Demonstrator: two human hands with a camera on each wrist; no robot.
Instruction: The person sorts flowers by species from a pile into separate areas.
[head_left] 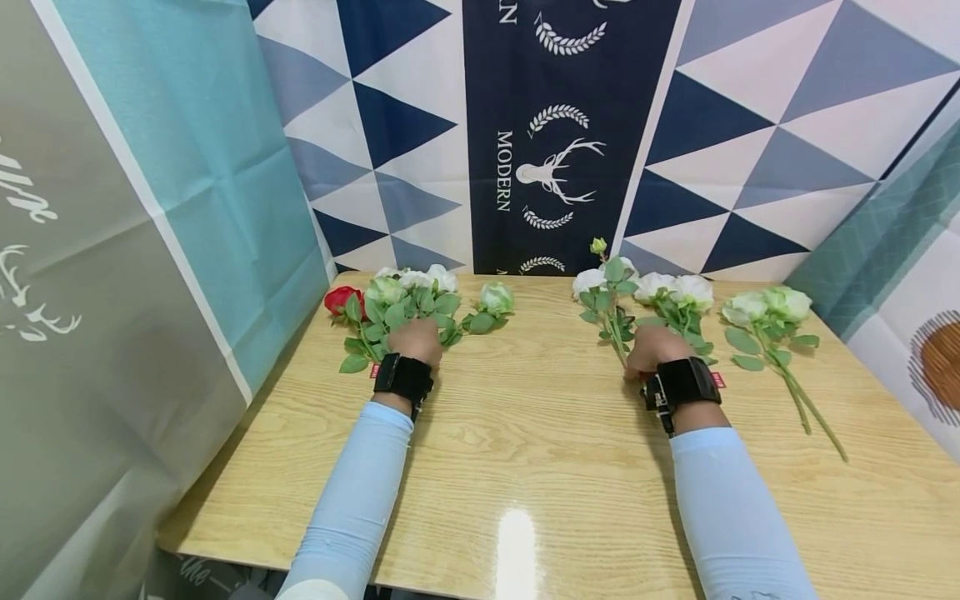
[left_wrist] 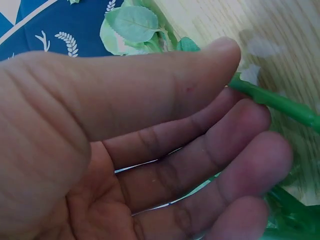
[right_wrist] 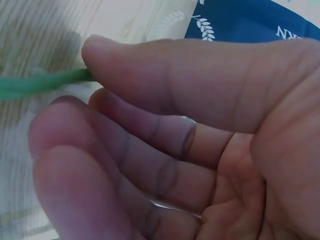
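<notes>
My left hand pinches a green flower stem between thumb and index finger, beside a bunch with a red flower and white flowers. A pale green flower lies just right of this hand. In the right wrist view, the thumb and index fingertip of my right hand pinch another green flower stem. Close beyond that hand are white flowers and a leafy sprig with a yellow-green bud. Which blooms the pinched stems carry cannot be told.
Two pale green flowers with long stems lie at the right of the wooden table. Patterned cloth hangs along the table's back edge, with more cloth at both sides. Each wrist wears a black band.
</notes>
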